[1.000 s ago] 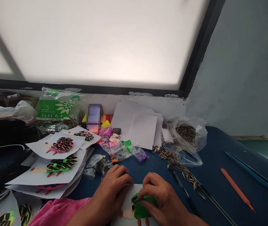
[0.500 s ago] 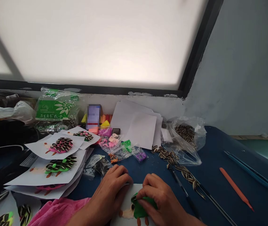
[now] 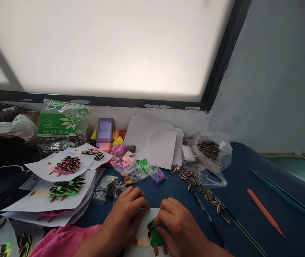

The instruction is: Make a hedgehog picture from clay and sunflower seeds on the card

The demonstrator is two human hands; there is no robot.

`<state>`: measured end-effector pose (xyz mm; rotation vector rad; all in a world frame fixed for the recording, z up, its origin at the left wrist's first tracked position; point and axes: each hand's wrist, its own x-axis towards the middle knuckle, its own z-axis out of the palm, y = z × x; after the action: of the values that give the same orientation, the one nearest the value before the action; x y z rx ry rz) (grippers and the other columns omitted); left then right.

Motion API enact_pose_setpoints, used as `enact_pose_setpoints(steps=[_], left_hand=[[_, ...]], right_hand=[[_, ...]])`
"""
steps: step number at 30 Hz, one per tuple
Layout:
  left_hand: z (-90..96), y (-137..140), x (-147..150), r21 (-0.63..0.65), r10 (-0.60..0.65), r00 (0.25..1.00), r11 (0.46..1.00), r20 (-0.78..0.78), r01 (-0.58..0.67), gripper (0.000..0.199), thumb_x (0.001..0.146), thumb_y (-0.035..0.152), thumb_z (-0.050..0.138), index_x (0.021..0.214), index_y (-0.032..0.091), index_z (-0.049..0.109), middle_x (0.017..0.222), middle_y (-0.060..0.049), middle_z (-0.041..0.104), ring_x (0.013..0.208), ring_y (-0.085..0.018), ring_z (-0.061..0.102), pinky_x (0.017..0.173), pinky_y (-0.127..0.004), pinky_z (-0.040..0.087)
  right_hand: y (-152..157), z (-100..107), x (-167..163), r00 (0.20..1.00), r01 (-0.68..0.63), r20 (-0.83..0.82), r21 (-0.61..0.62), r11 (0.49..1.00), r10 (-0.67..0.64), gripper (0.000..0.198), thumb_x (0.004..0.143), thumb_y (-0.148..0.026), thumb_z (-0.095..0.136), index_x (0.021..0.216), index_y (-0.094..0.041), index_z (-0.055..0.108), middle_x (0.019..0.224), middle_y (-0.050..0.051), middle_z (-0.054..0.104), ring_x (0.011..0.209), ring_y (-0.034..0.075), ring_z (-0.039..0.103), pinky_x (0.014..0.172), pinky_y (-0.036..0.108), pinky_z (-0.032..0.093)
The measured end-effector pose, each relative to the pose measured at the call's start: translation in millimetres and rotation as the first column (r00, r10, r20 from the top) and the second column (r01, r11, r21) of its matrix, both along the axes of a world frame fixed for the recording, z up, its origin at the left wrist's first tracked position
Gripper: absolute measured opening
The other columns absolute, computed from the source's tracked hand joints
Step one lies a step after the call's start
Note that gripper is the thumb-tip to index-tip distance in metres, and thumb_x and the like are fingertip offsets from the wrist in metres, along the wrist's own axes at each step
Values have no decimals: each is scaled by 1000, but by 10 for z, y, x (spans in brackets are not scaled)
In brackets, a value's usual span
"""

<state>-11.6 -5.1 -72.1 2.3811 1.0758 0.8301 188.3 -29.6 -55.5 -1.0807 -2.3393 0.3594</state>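
Note:
A white paper sheet (image 3: 141, 230) lies at the bottom centre, bearing a hedgehog figure of modelling clay with a green body (image 3: 156, 237), a pale snout (image 3: 144, 242) and brown feet. My left hand (image 3: 128, 212) is closed with bent fingers at the sheet's left edge, holding it down. Over the green clay, my right hand (image 3: 175, 223) has its thumb and fingers pinched together; whatever is between them is hidden. A dark striped piece, like a sunflower seed, shows at the body's upper left edge by these fingertips. The hand covers the body's right part.
Finished seed-covered hedgehog sheets (image 3: 69, 194) are stacked at left, near a pink cloth (image 3: 66, 239). Behind lie bagged clay pieces (image 3: 141, 166) and blank paper (image 3: 160, 146). Loose sunflower seeds (image 3: 188, 176), a seed bag (image 3: 208, 151), a pen (image 3: 204, 210), an orange tool (image 3: 265, 212) and blue tweezers (image 3: 281, 192) lie right.
The view has shifted slightly, moving the scene a little left. My right hand's fingers have drawn closer together and down onto the green clay. My left hand stays at the sheet's edge.

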Motion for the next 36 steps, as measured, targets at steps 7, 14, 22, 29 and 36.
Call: enact_pose_setpoints(steps=[7, 14, 22, 29, 36], left_hand=[[134, -105, 19, 16, -16, 1000, 1000, 24, 16, 21, 85, 10, 45, 83, 20, 63, 85, -4, 59, 79, -20, 52, 73, -34, 42], [156, -111, 23, 13, -80, 997, 997, 11, 80, 18, 86, 13, 52, 71, 19, 61, 78, -2, 57, 75, -17, 51, 73, -33, 39], [34, -49, 42, 58, -96, 995, 994, 24, 95, 22, 87, 11, 49, 67, 19, 57, 73, 0, 54, 72, -15, 48, 71, -32, 34], [-3, -46, 45, 50, -111, 993, 993, 27, 109, 21, 84, 9, 49, 67, 20, 57, 70, 2, 55, 70, -14, 47, 72, -32, 33], [158, -94, 33, 44, -128, 991, 991, -29, 129, 20, 90, 17, 48, 77, 20, 63, 73, 0, 54, 71, -16, 49, 73, -34, 36]], right_hand=[[4, 14, -3, 1000, 28, -4, -66, 997, -28, 16, 71, -1, 60, 68, -17, 59, 72, 1, 56, 69, 14, 50, 62, 26, 33], [-29, -8, -5, 999, 16, -33, -38, 999, -17, 17, 69, -2, 64, 74, -18, 63, 75, 1, 57, 70, 15, 52, 63, 26, 35], [-14, -13, -1, 1000, 3, -29, -6, 1000, -3, 15, 74, -2, 60, 71, -17, 61, 73, 2, 56, 69, 15, 53, 61, 25, 35], [-15, -36, -8, 1000, 12, 2, 39, 999, -12, 15, 74, -3, 59, 69, -16, 59, 73, 2, 57, 68, 14, 52, 61, 25, 35], [-2, 72, 21, 1000, 13, 9, 28, 1000, -13, 9, 79, -10, 58, 79, -18, 62, 80, 4, 59, 72, 17, 52, 65, 29, 37]])
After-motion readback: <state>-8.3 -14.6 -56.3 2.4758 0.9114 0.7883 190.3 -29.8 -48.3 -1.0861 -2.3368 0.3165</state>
